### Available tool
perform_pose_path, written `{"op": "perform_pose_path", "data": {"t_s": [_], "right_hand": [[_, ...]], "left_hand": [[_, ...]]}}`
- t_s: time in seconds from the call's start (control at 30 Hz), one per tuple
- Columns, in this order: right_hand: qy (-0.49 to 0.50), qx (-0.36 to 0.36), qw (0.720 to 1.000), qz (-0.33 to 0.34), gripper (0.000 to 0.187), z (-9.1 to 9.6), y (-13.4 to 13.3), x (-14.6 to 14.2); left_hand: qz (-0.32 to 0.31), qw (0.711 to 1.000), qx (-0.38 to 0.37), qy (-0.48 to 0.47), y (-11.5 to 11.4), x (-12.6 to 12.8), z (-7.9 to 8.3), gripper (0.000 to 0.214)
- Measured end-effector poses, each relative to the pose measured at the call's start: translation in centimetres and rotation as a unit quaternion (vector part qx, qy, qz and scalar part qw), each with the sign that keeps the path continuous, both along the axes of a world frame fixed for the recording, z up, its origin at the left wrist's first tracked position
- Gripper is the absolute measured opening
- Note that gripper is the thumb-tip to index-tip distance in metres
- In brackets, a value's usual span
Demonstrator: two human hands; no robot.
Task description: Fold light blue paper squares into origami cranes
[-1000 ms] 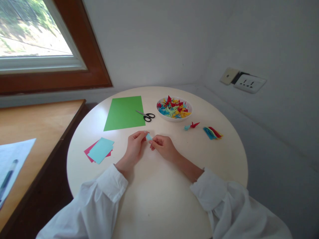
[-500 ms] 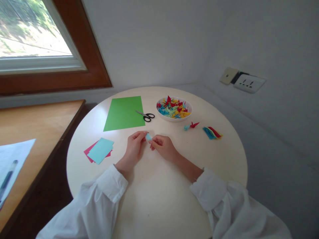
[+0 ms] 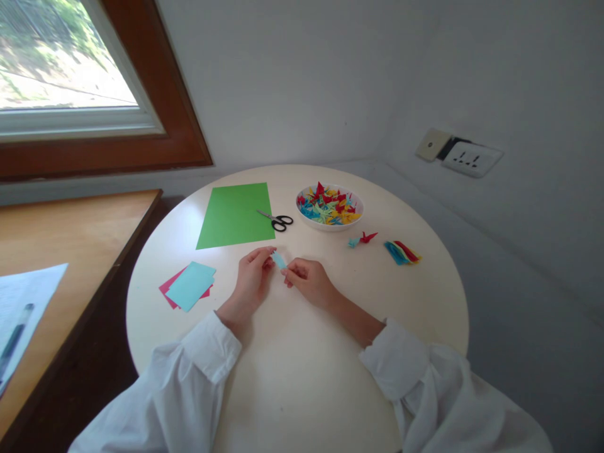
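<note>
A small light blue piece of folded paper point(image 3: 279, 260) is held between my two hands above the middle of the table. My left hand point(image 3: 255, 274) pinches its far left end between thumb and fingers. At the near right end, my right hand point(image 3: 309, 279) grips it with thumb and forefinger. The exact folds are too small to make out. Left of my hands lie light blue sheets point(image 3: 191, 286) on top of pinkish-red ones point(image 3: 170, 283). To the right, a red paper crane point(image 3: 368, 237) and a small light blue folded piece point(image 3: 353, 241) sit side by side.
On the round white table point(image 3: 302, 377) stands a white bowl point(image 3: 325, 227) full of colourful paper cranes. Black-handled scissors point(image 3: 280, 222) overlap a green sheet point(image 3: 233, 214). Several folded coloured papers point(image 3: 401, 252) lie at the right. A wooden desk point(image 3: 70, 233) adjoins on the left.
My left hand has shifted slightly left, away from the right hand, and more of the light blue paper shows between them. My right hand has hardly moved.
</note>
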State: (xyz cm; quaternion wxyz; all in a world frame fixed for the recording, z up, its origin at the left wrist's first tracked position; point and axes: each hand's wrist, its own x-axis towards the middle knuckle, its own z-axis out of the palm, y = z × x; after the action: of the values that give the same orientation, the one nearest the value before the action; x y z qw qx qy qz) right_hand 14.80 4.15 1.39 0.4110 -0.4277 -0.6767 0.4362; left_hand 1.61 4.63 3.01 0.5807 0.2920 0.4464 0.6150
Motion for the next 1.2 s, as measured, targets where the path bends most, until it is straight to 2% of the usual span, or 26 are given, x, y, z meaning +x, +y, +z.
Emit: {"op": "perform_pose_path", "data": {"t_s": [0.13,0.37,0.5,0.6,0.87,1.03,1.2], "right_hand": [[0.004,-0.001,1.000,-0.004,0.019,-0.1,0.0,0.0],[0.060,-0.011,0.998,-0.033,0.020,0.1,0.4,0.2],[0.086,-0.013,0.994,-0.063,0.024,0.1,0.7,0.4],[0.086,-0.011,0.994,-0.060,0.026,0.1,0.8,0.4],[0.070,-0.015,0.997,-0.042,0.025,0.1,0.6,0.5],[0.075,-0.003,0.995,-0.059,0.023,0.3,0.7,0.6],[0.120,0.012,0.989,-0.087,0.013,0.1,0.9,0.7]], "left_hand": [[0.007,1.000,0.002,-0.019,0.3,-0.3,-0.2,0.014],[-0.024,0.999,0.007,0.035,-0.2,0.2,0.2,0.015],[-0.049,0.992,0.022,0.117,-0.6,0.6,0.7,0.018],[-0.056,0.983,0.032,0.172,-0.8,0.9,0.9,0.021],[-0.054,0.983,0.036,0.172,-0.7,0.8,0.6,0.016],[-0.052,0.989,0.019,0.140,-0.6,0.8,0.6,0.014],[-0.054,0.988,0.017,0.141,-0.5,0.7,0.7,0.014]]}}
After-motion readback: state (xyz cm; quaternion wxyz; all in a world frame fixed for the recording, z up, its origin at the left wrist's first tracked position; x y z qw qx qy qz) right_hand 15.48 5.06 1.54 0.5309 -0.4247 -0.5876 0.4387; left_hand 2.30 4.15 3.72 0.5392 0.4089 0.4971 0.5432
